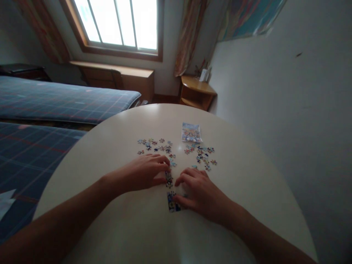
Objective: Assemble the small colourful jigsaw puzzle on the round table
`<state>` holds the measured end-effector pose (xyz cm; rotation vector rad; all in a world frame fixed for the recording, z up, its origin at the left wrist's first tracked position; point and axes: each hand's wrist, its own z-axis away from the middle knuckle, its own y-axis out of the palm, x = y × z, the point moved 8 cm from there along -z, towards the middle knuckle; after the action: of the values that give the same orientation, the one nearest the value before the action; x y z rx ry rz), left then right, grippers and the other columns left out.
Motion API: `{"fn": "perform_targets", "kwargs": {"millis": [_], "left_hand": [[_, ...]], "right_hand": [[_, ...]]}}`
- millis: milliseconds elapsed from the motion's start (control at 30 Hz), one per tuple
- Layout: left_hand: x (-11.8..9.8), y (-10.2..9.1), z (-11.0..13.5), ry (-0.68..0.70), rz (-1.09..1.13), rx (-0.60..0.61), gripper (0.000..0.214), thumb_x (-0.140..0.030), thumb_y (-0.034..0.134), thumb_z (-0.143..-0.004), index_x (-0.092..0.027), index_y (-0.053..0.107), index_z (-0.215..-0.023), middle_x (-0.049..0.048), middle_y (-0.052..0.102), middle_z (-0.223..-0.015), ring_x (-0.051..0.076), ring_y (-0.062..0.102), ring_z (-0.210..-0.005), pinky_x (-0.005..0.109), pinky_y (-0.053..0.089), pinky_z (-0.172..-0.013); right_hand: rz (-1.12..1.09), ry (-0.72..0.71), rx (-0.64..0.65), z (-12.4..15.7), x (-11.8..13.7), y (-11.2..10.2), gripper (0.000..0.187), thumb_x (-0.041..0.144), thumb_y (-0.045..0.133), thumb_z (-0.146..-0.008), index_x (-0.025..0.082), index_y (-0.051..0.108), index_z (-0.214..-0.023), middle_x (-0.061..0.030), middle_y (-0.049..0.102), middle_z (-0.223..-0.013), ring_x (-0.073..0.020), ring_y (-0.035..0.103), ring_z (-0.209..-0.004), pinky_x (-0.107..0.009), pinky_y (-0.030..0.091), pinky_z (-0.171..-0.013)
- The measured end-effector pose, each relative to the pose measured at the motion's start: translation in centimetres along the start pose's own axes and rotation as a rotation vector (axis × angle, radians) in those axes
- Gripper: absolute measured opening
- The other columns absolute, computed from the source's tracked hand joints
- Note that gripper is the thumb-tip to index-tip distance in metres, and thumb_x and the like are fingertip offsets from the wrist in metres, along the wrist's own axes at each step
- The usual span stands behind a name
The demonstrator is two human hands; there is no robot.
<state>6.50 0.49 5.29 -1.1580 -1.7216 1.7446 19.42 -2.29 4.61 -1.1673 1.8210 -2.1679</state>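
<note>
Smooth, faintly glossy tabletop point(242, 168)

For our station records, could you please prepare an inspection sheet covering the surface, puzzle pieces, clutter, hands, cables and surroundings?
Surface: pale table with a rounded edge.
Job's things: upper puzzle strip and lower puzzle section, with a gap between; left group of loose pieces and right group of loose pieces beyond the hands.
Clutter: printed sheet lying beyond the pieces.
Hands: left hand at the upper strip, grip unclear; right hand with thumb and fingers apart, thumb at the lower section.
Cables: nothing seen.
Surroundings: plaid mattresses to the left; window, desk and corner shelf beyond the table.
</note>
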Motion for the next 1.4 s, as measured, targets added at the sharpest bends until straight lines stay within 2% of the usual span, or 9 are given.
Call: {"fn": "perform_targets", "kwargs": {"millis": [133,200,267,400,533,800,1033,1200,1400], "left_hand": [[0.1,-0.2,0.0,0.015,0.007,-0.033,0.029,-0.034,0.069,-0.089,-0.028,0.064,-0.117,0.0038,0.063,-0.125,0.024,0.062,-0.111,0.038,0.047,-0.096],[0.2,-0.1,0.0,0.019,0.005,-0.033,0.031,-0.035,0.069,-0.088,-0.027,0.064,-0.117,0.0047,0.063,-0.125,0.024,0.062,-0.111,0.039,0.047,-0.097],[0.2,0.0,0.0,0.018,0.007,-0.024,0.03,-0.035,0.069,-0.088,-0.027,0.064,-0.117,0.005,0.063,-0.126,0.024,0.062,-0.112,0.039,0.048,-0.097],[0.7,-0.2,0.1,0.001,0.047,-0.019,0.027,-0.034,0.067,-0.09,-0.026,0.064,-0.116,0.0052,0.063,-0.125,0.024,0.062,-0.111,0.038,0.048,-0.096],[0.8,-0.4,0.1,0.004,0.107,-0.029,0.023,-0.033,0.067,-0.09,-0.024,0.066,-0.111,0.0049,0.066,-0.115,0.021,0.063,-0.104,0.035,0.047,-0.094],[0.2,-0.2,-0.4,0.053,0.124,-0.06,0.027,-0.033,0.07,-0.087,-0.024,0.064,-0.113,0.0069,0.061,-0.124,0.024,0.056,-0.116,0.037,0.045,-0.1],[0.5,0.3,-0.4,0.05,0.171,-0.032,0.023,-0.031,0.07,-0.088,-0.022,0.065,-0.109,0.0058,0.063,-0.119,0.022,0.058,-0.111,0.035,0.045,-0.1],[0.5,0.3,-0.4,0.053,0.172,-0.032,0.025,-0.032,0.071,-0.087,-0.023,0.066,-0.11,0.0062,0.062,-0.121,0.023,0.058,-0.113,0.035,0.044,-0.1],[0.4,0.1,-0.4,0.047,0.175,-0.028,0.024,-0.032,0.071,-0.087,-0.022,0.066,-0.108,0.0049,0.062,-0.12,0.022,0.058,-0.113,0.034,0.043,-0.101]], "right_hand": [[0.058,-0.037,-0.018,0.4,-1.4,-2.4,0.054,0.044,0.082,-0.072,0.022,0.06,-0.117,-0.0099,0.06,-0.124,-0.0282,0.051,-0.12,-0.046,0.037,-0.104],[0.068,-0.049,-0.01,0.7,-1.7,-3.0,0.062,0.049,0.083,-0.069,0.023,0.059,-0.119,-0.0108,0.057,-0.128,-0.0297,0.048,-0.124,-0.048,0.035,-0.106],[0.047,-0.082,0.026,0.9,-1.2,-2.7,0.064,0.054,0.083,-0.067,0.023,0.06,-0.119,-0.0106,0.057,-0.129,-0.0299,0.047,-0.124,-0.048,0.035,-0.108],[-0.012,-0.163,0.109,1.0,1.1,-0.5,0.062,0.054,0.084,-0.065,0.023,0.061,-0.114,-0.0087,0.058,-0.126,-0.0283,0.048,-0.121,-0.045,0.033,-0.109],[0.001,-0.162,0.089,0.8,1.9,0.9,0.055,0.05,0.083,-0.068,0.021,0.062,-0.11,-0.0088,0.059,-0.122,-0.028,0.048,-0.118,-0.045,0.032,-0.108],[-0.037,-0.063,0.025,0.4,1.4,0.8,0.043,0.038,0.085,-0.069,0.021,0.063,-0.101,-0.0081,0.062,-0.116,-0.0281,0.049,-0.117,-0.045,0.033,-0.106],[-0.103,-0.013,0.047,0.2,0.9,1.4,0.044,0.035,0.088,-0.066,0.02,0.064,-0.1,-0.0067,0.062,-0.117,-0.0262,0.05,-0.118,-0.043,0.033,-0.105],[-0.082,0.022,0.012,0.1,0.5,1.2,0.051,0.038,0.09,-0.062,0.02,0.064,-0.101,-0.0072,0.062,-0.117,-0.0272,0.05,-0.117,-0.045,0.033,-0.106],[-0.07,0.001,0.001,0.2,0.4,1.2,0.047,0.04,0.09,-0.063,0.021,0.065,-0.099,-0.0075,0.061,-0.118,-0.0277,0.05,-0.116,-0.045,0.034,-0.104]]}}
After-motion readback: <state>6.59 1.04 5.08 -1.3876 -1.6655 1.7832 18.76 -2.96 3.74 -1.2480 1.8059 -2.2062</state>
